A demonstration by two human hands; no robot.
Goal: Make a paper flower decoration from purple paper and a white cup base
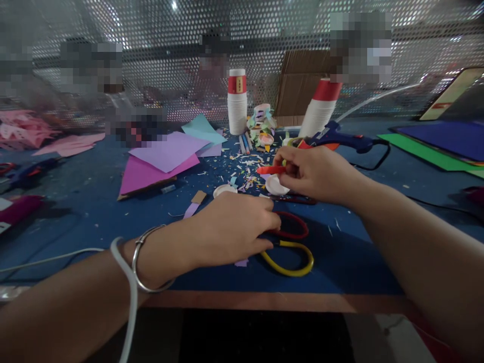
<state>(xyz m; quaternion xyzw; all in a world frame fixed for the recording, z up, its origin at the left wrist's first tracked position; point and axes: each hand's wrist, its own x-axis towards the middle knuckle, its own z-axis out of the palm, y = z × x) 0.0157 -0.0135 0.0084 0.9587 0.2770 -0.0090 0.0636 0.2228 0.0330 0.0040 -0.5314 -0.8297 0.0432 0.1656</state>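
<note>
My left hand (238, 227) is low over the front of the table, fingers bent and closed on scissors with a red loop handle (297, 224) and a yellow loop handle (298, 272). The blades are hidden under the hand. My right hand (313, 171) pinches a slim orange-red piece (269, 170) that points left; whether it is a marker or rolled paper I cannot tell. Just below that piece lies a small white paper disc (277, 185). A second white disc (225, 190) shows behind my left hand.
A blue glue gun (340, 137) with its cord lies beyond my right hand. Stacked paper cups (237, 108) and a leaning cup stack (319, 111) stand at the back. Purple paper (170, 150), paper scraps (245, 164) and green sheets (431, 154) cover parts of the table.
</note>
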